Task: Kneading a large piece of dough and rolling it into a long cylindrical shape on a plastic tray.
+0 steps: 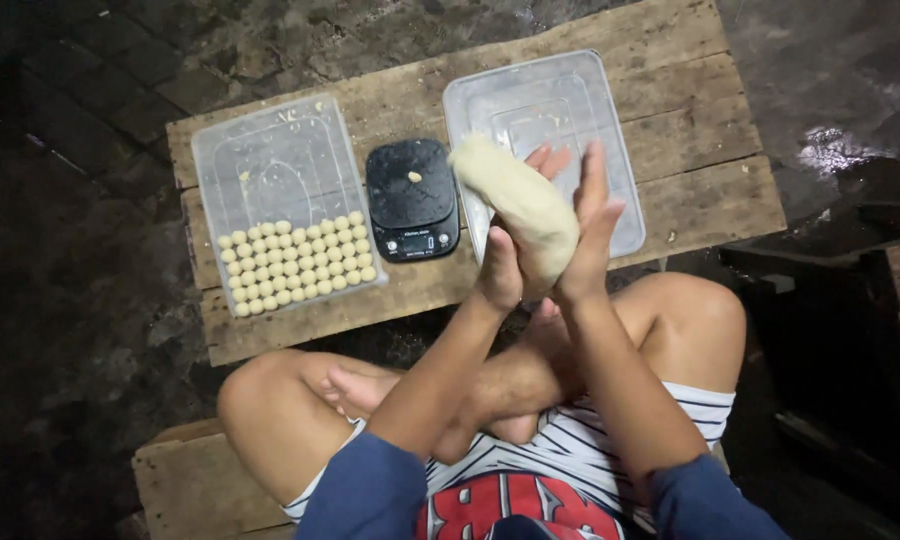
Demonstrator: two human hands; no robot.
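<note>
Dough roll [522, 205] | pressed between both palms | left hand [500, 270], right hand [590, 240] | fingers straight, unclenched

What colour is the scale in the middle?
Black, with a tiny pale dough bit on top. The scale shows best in the head view.

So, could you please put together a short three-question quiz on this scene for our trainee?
1. True or false: the dough roll is pressed between the left hand and right hand.
2. Which tray holds the small dough balls? A: the left tray. B: the right tray.
3. What lies on the black scale?

Key: 1 true; 2 A; 3 a small dough piece.
</note>
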